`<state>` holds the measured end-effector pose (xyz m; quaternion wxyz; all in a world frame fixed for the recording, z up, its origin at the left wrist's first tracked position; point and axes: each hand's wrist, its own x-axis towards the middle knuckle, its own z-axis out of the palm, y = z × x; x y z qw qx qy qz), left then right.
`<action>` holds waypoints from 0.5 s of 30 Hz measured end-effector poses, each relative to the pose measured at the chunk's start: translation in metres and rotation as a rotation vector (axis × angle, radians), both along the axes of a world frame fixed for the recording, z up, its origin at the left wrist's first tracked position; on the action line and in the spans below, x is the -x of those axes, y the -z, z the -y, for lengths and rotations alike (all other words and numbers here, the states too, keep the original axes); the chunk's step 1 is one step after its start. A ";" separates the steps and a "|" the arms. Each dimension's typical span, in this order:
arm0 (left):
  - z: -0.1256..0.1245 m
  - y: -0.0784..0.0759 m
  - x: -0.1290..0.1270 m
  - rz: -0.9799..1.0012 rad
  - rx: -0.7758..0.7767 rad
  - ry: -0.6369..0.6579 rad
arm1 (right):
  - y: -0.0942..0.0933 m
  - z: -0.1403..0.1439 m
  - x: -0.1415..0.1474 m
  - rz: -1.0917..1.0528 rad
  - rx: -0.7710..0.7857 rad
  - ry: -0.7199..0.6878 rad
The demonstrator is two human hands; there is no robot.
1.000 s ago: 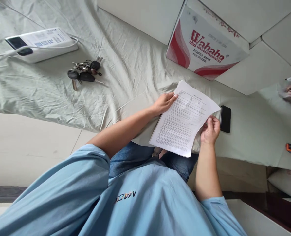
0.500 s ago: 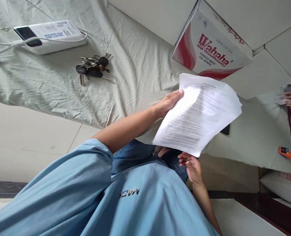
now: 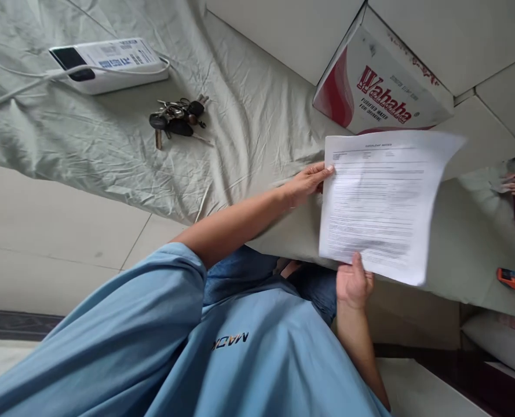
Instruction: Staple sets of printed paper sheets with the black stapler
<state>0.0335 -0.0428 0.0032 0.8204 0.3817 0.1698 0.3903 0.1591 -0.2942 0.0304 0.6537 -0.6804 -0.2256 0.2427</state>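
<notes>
Paper [image 3: 374, 202] was already lifted, pinched by left hand [image 3: 307, 182] at the side and right hand [image 3: 355, 284] at the bottom, not yet laid down.

White printed paper [image 3: 374, 202], aloft; one corner flared

The head view looks steeply down at papers [image 3: 376, 205], apparently fairly near.

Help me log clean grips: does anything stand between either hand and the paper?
Nothing visible does. The left hand holds the paper at its left edge, and the right hand holds its near edge. The paper's underside is hidden.
</notes>
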 end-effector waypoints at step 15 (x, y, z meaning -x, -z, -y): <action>-0.038 -0.011 0.053 -0.421 -0.566 0.265 | -0.010 0.047 -0.127 0.591 0.372 -0.258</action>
